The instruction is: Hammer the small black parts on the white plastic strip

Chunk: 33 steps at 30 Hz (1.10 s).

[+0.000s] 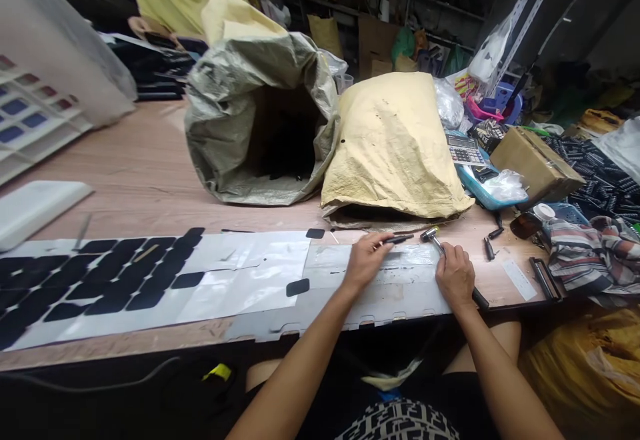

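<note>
My left hand (366, 261) pinches a slim dark rod-like piece (400, 239) over the grey sheet (330, 307) at the table's front. Closed around a small hammer (438, 244) is my right hand (456, 276). The hammer's metal head points away from me, close to the tip of the dark piece, and its black grip sticks out below my palm. I cannot tell whether head and piece touch. Two loose black rounded pads, one upper (315, 233) and one lower (298, 287), lie left of my left hand.
Rows of black pads (145, 273) cover a white sheet at left. An open sack (210, 140) and a yellow sack (395, 140) stand behind my hands. Small black parts (489, 248), a cardboard box (535, 167) and striped cloth (580, 253) are at right. Another person (175, 7) is across the table.
</note>
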Available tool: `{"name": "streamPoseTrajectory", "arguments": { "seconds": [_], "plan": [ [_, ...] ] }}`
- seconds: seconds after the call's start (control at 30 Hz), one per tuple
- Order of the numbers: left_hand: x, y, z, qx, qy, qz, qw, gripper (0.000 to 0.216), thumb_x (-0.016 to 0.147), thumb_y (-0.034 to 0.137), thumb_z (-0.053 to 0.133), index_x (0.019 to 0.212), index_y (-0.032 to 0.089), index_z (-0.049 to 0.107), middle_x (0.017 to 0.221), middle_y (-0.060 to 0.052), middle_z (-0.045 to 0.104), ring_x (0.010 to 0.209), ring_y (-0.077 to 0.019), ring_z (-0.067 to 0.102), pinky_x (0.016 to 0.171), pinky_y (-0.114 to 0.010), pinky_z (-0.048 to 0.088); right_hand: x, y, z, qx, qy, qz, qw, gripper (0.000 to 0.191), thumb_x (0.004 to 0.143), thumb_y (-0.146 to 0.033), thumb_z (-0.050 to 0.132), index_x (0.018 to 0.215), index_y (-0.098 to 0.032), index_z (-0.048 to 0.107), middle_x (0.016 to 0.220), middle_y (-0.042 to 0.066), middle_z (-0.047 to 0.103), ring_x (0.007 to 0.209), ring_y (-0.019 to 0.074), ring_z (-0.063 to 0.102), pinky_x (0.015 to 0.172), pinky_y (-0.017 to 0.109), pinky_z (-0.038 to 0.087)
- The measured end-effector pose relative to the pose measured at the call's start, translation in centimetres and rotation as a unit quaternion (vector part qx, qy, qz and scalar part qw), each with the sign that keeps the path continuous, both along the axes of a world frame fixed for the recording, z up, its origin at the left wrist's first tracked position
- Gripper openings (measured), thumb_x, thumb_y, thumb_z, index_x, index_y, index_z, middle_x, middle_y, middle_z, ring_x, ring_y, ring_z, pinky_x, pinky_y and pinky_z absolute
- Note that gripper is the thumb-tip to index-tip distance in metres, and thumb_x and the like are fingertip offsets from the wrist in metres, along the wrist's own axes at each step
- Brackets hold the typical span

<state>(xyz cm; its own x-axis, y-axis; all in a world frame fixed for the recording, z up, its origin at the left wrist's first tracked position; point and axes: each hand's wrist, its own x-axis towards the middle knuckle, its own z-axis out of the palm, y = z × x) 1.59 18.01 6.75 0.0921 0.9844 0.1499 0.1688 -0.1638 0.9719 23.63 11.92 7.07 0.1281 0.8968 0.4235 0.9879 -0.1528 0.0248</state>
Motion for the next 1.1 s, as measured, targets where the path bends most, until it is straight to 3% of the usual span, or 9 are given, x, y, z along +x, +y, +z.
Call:
{"name": "streamPoseTrajectory", "arguments": {
  "seconds": [0.13,0.23,0.33,0.43,0.67,0.83,1.1],
  "plan": [
    [1.9,-0.6,-1.5,0.038,0.176,-0.039,0.983,0.023,0.084,0.016,0.061,0.102,0.023,0.073,0.099,-0.004,0.065,0.102,-0.0226,0.055,0.095,-0.039,0.045,0.0,-0.1,0.0,0.003,0.007,0.003,1.0,0.03,0.092,-0.017,0.046,0.118,-0.02,0.06,0.092,0.006,0.058,0.087,0.02,0.048,0.074,0.03,0.032],
    [1.9,-0.3,-1.9,0.052,0.224,-0.046,0.972,0.022,0.084,0.019,0.063,0.105,0.023,0.072,0.099,-0.004,0.063,0.102,-0.0231,0.053,0.092,-0.037,0.045,0.0,-0.1,0.1,0.005,0.008,0.003,1.0,0.029,0.092,-0.017,0.046,0.116,-0.02,0.062,0.091,0.006,0.059,0.086,0.0201,0.049,0.074,0.03,0.033],
    [1.9,-0.2,-1.9,0.057,0.234,-0.05,0.969,0.021,0.083,0.021,0.066,0.103,0.023,0.071,0.096,-0.004,0.062,0.1,-0.0231,0.053,0.09,-0.036,0.045,0.3,-0.1,0.2,0.0,0.031,0.0,1.0,0.031,0.092,-0.017,0.045,0.117,-0.02,0.063,0.093,0.007,0.06,0.087,0.0207,0.051,0.075,0.031,0.036],
    [2.0,-0.2,-1.8,0.061,0.232,-0.05,0.97,0.021,0.083,0.02,0.066,0.103,0.023,0.071,0.097,-0.003,0.062,0.099,-0.0228,0.054,0.09,-0.036,0.045,0.6,-0.3,0.4,-0.003,0.116,0.015,0.993,0.035,0.091,-0.017,0.045,0.121,-0.022,0.063,0.098,0.007,0.064,0.092,0.0213,0.055,0.078,0.031,0.041],
    [2.0,-0.1,-1.6,0.043,0.22,-0.045,0.974,0.017,0.08,0.018,0.068,0.096,0.023,0.073,0.093,-0.003,0.062,0.097,-0.0217,0.055,0.089,-0.034,0.045,-1.4,-3.0,1.8,0.023,0.348,0.139,0.927,0.034,0.093,-0.024,0.045,0.122,-0.02,0.063,0.113,0.007,0.069,0.1,0.0194,0.064,0.092,0.034,0.05],
    [2.0,-0.1,-1.8,0.044,0.223,-0.045,0.973,0.017,0.08,0.018,0.067,0.095,0.024,0.073,0.092,-0.003,0.062,0.097,-0.0219,0.054,0.087,-0.034,0.044,-3.5,-4.3,2.1,0.008,0.345,0.182,0.921,0.035,0.096,-0.024,0.043,0.123,-0.021,0.063,0.117,0.008,0.068,0.108,0.0191,0.064,0.099,0.035,0.05],
    [2.0,-0.1,-1.5,0.037,0.225,-0.047,0.972,0.018,0.079,0.018,0.067,0.095,0.025,0.074,0.094,-0.003,0.063,0.099,-0.0222,0.054,0.09,-0.035,0.045,-3.7,-3.9,1.6,-0.001,0.32,0.166,0.933,0.035,0.095,-0.023,0.042,0.122,-0.021,0.064,0.117,0.008,0.069,0.109,0.0198,0.064,0.1,0.035,0.05]
  ]
}}
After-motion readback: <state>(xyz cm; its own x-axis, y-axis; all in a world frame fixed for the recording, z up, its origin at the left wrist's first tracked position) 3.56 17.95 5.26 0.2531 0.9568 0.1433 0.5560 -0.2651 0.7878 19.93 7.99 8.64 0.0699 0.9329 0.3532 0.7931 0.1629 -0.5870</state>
